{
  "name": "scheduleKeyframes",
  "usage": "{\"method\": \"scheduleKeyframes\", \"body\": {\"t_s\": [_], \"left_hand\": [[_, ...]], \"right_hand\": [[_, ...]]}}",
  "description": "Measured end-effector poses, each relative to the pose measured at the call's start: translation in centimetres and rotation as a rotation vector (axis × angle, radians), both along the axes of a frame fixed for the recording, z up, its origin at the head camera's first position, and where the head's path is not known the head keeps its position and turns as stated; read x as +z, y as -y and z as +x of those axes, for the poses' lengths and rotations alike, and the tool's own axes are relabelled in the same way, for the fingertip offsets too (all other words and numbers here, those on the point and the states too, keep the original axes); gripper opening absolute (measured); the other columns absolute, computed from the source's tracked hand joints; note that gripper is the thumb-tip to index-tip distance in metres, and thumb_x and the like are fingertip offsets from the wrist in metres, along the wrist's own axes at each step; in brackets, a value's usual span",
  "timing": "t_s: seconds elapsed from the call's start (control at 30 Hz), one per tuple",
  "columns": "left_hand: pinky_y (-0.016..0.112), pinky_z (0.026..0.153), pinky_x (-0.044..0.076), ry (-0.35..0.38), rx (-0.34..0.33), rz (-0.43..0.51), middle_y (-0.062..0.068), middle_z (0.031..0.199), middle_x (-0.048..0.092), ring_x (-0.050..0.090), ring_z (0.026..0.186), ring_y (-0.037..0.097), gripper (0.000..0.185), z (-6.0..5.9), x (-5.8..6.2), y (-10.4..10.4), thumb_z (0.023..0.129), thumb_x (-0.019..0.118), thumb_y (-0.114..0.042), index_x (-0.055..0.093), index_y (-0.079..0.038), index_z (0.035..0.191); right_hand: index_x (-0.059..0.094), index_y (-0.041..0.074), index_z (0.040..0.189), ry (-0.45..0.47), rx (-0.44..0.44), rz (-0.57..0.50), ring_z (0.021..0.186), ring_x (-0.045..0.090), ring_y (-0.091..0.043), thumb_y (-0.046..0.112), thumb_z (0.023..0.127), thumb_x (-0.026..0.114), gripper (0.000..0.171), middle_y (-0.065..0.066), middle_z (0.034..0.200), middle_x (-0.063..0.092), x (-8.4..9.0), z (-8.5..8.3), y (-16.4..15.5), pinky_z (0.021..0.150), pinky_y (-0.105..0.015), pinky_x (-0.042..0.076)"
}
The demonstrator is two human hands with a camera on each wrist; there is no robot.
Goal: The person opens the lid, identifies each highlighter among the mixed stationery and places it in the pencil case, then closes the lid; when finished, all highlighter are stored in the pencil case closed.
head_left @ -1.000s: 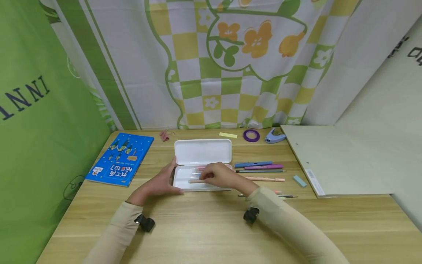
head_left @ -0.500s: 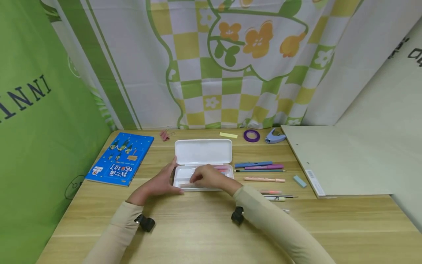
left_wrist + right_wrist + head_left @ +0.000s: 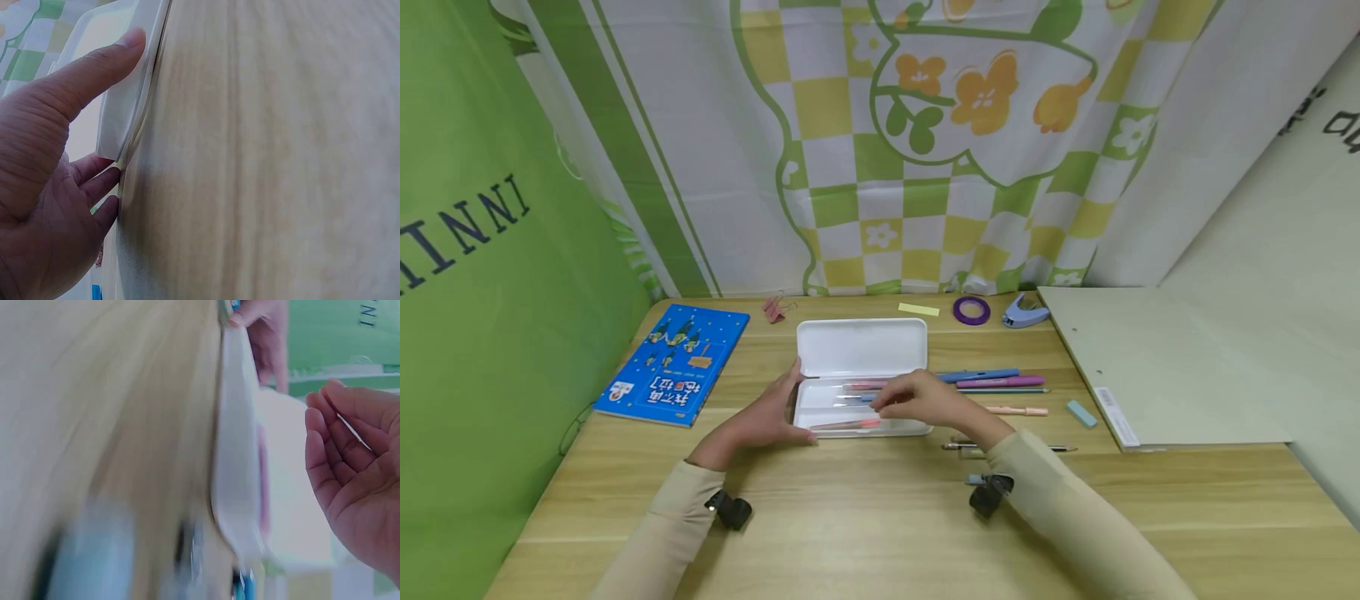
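Note:
A white pencil case [image 3: 861, 346] lies on the table with its lid folded back. My left hand [image 3: 766, 414] holds its left end, thumb along the front side and fingers around the corner, as the left wrist view shows up close. Inside the tray, a pen with a coral-pink end [image 3: 850, 424] lies in the front compartment, and pink and blue pens [image 3: 859, 386] lie in the back one. My right hand [image 3: 917, 397] hovers over the tray's right part. In the right wrist view, the fingers of the right hand [image 3: 353, 440] are loosely curled, thumb near the index tip, with nothing between them.
Right of the case lie blue and purple pens [image 3: 1011, 381], a peach pen [image 3: 1022, 411], a pale blue eraser [image 3: 1082, 413] and a large board [image 3: 1172, 367]. Behind are a pink binder clip [image 3: 774, 310], purple tape [image 3: 972, 311] and a stapler [image 3: 1025, 312]. A blue book [image 3: 673, 364] lies left.
My right hand set the coral-ended pen down in the case's front compartment, let go of it and moved back to the right. The left hand stayed at the case's left end.

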State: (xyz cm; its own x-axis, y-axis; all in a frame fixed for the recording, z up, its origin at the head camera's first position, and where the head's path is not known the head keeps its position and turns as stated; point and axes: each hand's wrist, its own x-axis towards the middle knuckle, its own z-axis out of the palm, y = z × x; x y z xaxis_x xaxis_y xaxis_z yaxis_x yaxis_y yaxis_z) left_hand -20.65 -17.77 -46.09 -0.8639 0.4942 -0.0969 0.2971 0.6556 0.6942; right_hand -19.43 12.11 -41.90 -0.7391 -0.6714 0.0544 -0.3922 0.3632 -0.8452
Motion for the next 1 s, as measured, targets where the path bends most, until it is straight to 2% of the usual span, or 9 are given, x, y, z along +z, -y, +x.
{"method": "scheduleKeyframes", "body": {"t_s": [0.13, 0.33, 0.5, 0.67, 1.0], "left_hand": [[0.051, 0.112, 0.017, -0.003, -0.001, 0.008, 0.02, 0.153, 0.017, 0.016, 0.14, 0.035, 0.128, 0.1, 0.0, 0.0, 0.068, 0.085, -0.037, -0.007, -0.001, 0.15], [0.051, 0.112, 0.019, 0.001, 0.003, 0.012, 0.02, 0.149, 0.026, 0.022, 0.137, 0.034, 0.129, 0.2, 0.0, 0.2, 0.068, 0.085, -0.036, -0.008, 0.0, 0.149], [0.051, 0.112, 0.016, 0.008, 0.012, 0.012, 0.02, 0.154, 0.016, 0.015, 0.14, 0.034, 0.129, 0.1, 0.2, 0.2, 0.068, 0.085, -0.036, -0.008, -0.001, 0.15], [0.05, 0.112, 0.019, -0.003, 0.0, 0.007, 0.02, 0.148, 0.027, 0.022, 0.137, 0.032, 0.129, 0.0, 0.1, 0.2, 0.067, 0.085, -0.036, -0.008, 0.0, 0.15], [0.049, 0.112, 0.019, -0.001, -0.004, 0.014, 0.019, 0.147, 0.028, 0.023, 0.136, 0.031, 0.129, 0.0, 0.0, 0.0, 0.068, 0.085, -0.037, -0.008, -0.001, 0.15]], "right_hand": [[0.071, 0.002, 0.101, -0.067, -0.045, 0.057, 0.09, 0.063, -0.016, 0.01, 0.089, 0.065, 0.015, -0.005, 0.099, 0.069, 0.6, 1.4, -4.2, 0.08, -0.028, 0.052], [0.072, 0.003, 0.097, -0.154, -0.119, 0.153, 0.087, 0.062, -0.016, 0.007, 0.087, 0.067, 0.012, -0.005, 0.096, 0.069, 0.0, 2.8, -9.9, 0.074, -0.029, 0.052], [0.072, 0.002, 0.096, -0.119, -0.137, 0.202, 0.083, 0.062, -0.014, 0.006, 0.086, 0.068, 0.012, -0.006, 0.094, 0.068, -0.8, 3.1, -13.1, 0.068, -0.027, 0.052], [0.072, 0.004, 0.097, -0.063, -0.134, 0.232, 0.086, 0.062, -0.015, 0.008, 0.086, 0.068, 0.012, -0.006, 0.096, 0.067, -1.6, 3.2, -14.9, 0.071, -0.025, 0.051], [0.072, 0.006, 0.095, -0.045, -0.122, 0.223, 0.078, 0.058, -0.008, 0.003, 0.084, 0.068, 0.012, -0.005, 0.092, 0.065, -2.5, 3.2, -15.3, 0.068, -0.025, 0.051]]}}
